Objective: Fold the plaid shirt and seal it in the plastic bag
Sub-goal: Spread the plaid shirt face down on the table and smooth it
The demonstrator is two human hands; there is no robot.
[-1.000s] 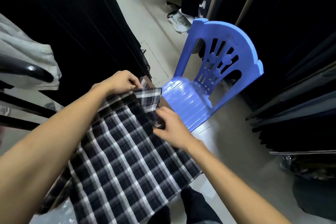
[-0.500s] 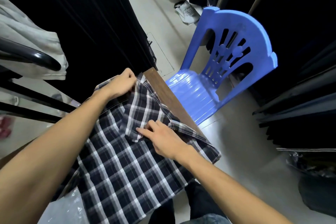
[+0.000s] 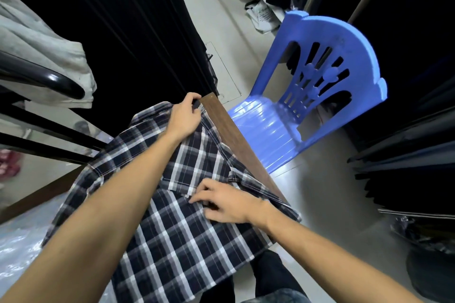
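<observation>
Currently the fold step is running: plaid shirt (image 3: pixel 172 233) is lying spread on the table (image 3: pixel 229 125), near hem hanging off the edge toward the person. Left hand (image 3: pixel 183 118) is closed in a pinch grip on the shirt's far edge by the table corner. Right hand (image 3: pixel 226 204) is resting fingers-down on the hem of a flap that is lying folded inward over the shirt body; grip looks loose and open, pressing rather than pinching. Judging next move: flatten that flap, then fold the opposite side in, keeping edges square. Container: plastic bag (image 3: pixel 17 248) is sitting at the left of the table, partly under the shirt, nothing visibly inside. Sealing not started
</observation>
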